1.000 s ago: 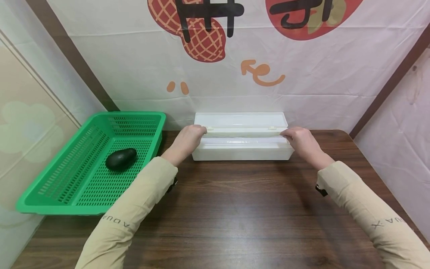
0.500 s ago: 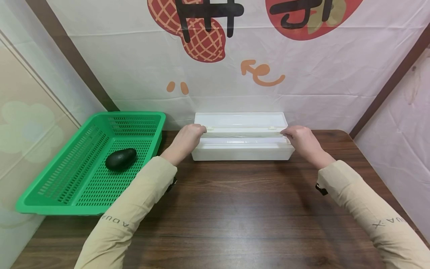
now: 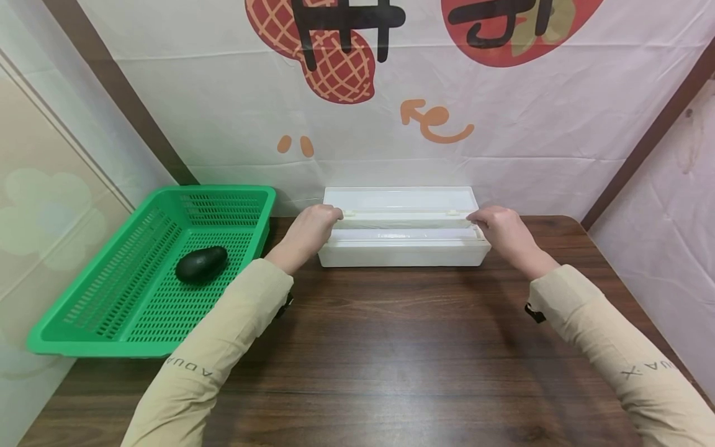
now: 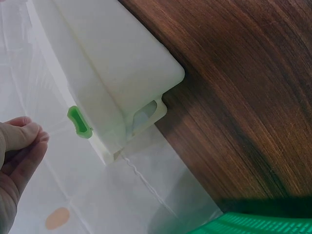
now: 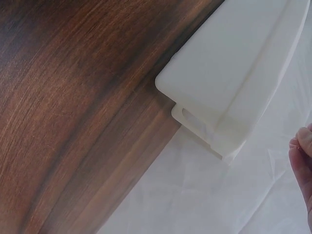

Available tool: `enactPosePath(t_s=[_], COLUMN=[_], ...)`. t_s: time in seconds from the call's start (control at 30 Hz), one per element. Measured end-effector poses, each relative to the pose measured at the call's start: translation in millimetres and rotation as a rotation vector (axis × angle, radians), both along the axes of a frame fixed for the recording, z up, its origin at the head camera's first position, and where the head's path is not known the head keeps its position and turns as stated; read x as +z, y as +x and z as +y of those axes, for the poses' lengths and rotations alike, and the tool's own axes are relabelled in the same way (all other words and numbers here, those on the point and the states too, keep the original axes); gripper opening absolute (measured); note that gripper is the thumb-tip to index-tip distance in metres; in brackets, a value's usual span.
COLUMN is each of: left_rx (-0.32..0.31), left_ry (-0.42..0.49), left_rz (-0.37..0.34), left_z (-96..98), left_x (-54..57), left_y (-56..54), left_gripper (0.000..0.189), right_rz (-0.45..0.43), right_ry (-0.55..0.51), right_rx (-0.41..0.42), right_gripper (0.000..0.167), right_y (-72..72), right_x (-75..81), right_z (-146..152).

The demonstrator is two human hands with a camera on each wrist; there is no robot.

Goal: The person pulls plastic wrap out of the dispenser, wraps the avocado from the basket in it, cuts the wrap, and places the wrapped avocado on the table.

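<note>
A white cling film dispenser (image 3: 403, 256) stands at the back of the table, its lid (image 3: 399, 198) tipped back. A roll (image 3: 404, 234) lies inside it. My left hand (image 3: 308, 233) pinches the left end of a clear strip of cling film (image 3: 402, 224), and my right hand (image 3: 503, 234) pinches the right end. The film stretches above the roll, hard to see. In the left wrist view, thumb and fingertips meet beside the dispenser, near a green tab (image 4: 79, 122). The right wrist view shows only part of the right hand (image 5: 303, 165), its fingertips together.
At the left a green plastic basket (image 3: 257, 239) holds a dark, smooth eggplant-like vegetable (image 3: 202, 265). The brown wooden table (image 3: 402, 360) extends in front of the dispenser. A printed white cloth (image 3: 357, 149) hangs close behind it.
Both hands have shifted very slightly upward and outward, still pinching the film. The dispenser, basket and dark vegetable have stayed in place.
</note>
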State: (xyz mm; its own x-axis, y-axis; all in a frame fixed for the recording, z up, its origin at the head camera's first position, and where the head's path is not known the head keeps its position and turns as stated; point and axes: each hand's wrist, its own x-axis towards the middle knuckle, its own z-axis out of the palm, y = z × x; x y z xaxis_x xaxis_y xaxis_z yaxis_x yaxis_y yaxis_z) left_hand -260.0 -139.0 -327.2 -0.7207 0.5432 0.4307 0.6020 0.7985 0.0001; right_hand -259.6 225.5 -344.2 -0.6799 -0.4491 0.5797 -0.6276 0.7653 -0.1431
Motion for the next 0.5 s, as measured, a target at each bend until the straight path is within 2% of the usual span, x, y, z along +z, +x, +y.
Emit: enactPosePath(t_s=[0.5], left_rx=[-0.001], left_ry=[0.012], left_rz=[0.012], left_z=[-0.8], left_x=[1.0], left_y=[-1.2], left_gripper=[0.026], right_rz=[0.003], right_ry=[0.009], right_rx=[-0.011], right_gripper=[0.011], right_y=[0.3], right_x=[3.9], right_z=[0.6])
